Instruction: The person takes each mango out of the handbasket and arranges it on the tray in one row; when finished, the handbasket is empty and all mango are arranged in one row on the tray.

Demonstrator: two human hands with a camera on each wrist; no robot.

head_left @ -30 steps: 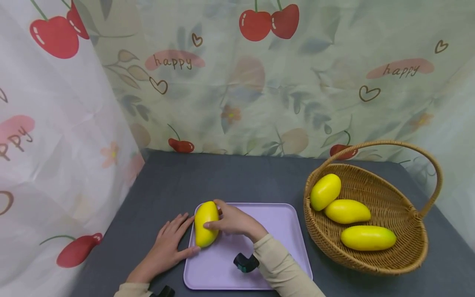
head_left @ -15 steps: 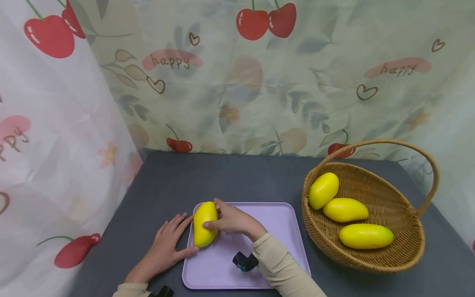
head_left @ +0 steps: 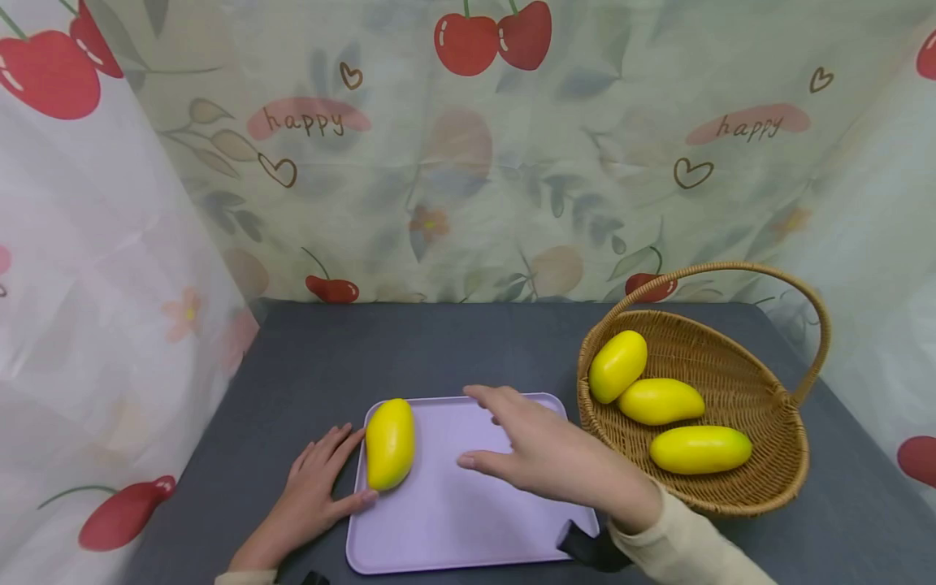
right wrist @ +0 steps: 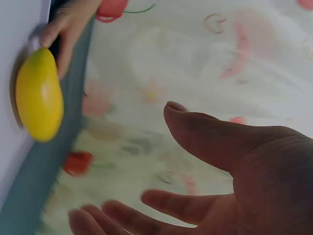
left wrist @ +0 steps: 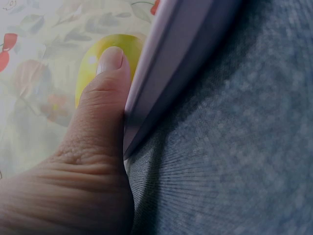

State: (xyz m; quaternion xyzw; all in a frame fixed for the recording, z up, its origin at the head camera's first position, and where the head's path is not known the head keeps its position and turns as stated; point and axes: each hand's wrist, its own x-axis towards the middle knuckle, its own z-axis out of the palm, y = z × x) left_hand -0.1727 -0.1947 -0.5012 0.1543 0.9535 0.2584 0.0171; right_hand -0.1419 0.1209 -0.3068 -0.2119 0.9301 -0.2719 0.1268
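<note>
A yellow mango lies lengthwise along the left side of a lilac tray. My left hand rests at the tray's left edge, fingers spread on the dark table and thumb over the rim, its tip by the mango's lower end. In the left wrist view that thumb lies along the tray's edge, with the mango behind it. My right hand is over the right part of the tray, thumb and fingers apart and holding nothing; the right wrist view has the mango well away from its fingers.
To the right of the tray stands a wicker basket with a tall arched handle. Three more yellow mangoes lie in it. Patterned curtains close off the back and both sides of the dark table.
My right hand has let go of the mango and drawn away to the right, its fingers spreading. The mango stays on the tray, and the left hand keeps its place. The head view has shifted slightly.
</note>
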